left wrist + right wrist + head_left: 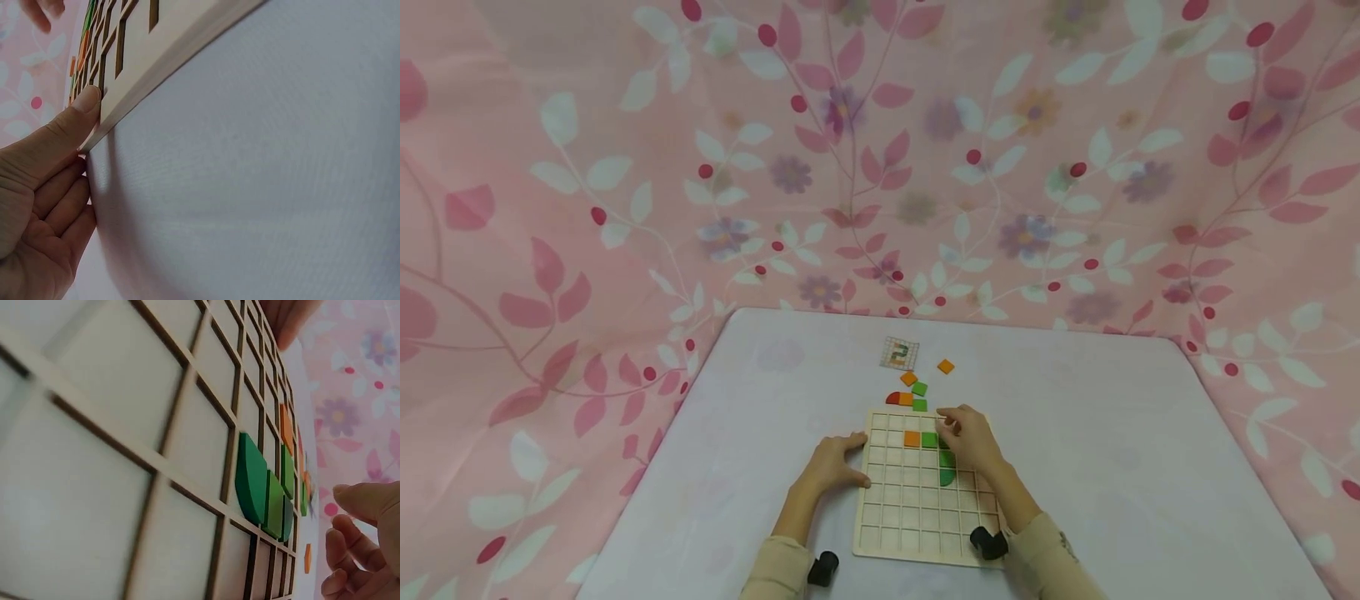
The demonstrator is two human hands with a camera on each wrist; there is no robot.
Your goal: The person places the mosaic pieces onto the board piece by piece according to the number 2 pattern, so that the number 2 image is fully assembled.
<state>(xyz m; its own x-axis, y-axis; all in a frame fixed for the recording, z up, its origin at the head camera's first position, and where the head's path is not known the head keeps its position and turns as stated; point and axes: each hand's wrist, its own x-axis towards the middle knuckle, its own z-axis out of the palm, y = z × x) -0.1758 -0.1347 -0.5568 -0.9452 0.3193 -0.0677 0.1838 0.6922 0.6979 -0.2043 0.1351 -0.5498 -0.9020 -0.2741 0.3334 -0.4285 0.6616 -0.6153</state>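
Observation:
A pale wooden grid board (898, 500) lies in front of me. My left hand (831, 465) is at its left edge; in the left wrist view the thumb (84, 109) rests against the rim, the other fingers beside it. My right hand (972, 437) hovers over the upper right part, thumb and fingers apart with nothing seen between them. Under it, an orange square (912, 439) and a green square (929, 440) sit in neighbouring cells. A column holds a rounded dark green piece (287, 519), a green square (274, 505) and another rounded dark green piece (251, 478).
Beyond the board lie a rounded red piece (892, 398), several orange squares (946, 366) and green squares (920, 388). A small patterned card (899, 353) is farther back. The table (1112, 433) wears a white cloth; floral fabric (880, 167) hangs behind.

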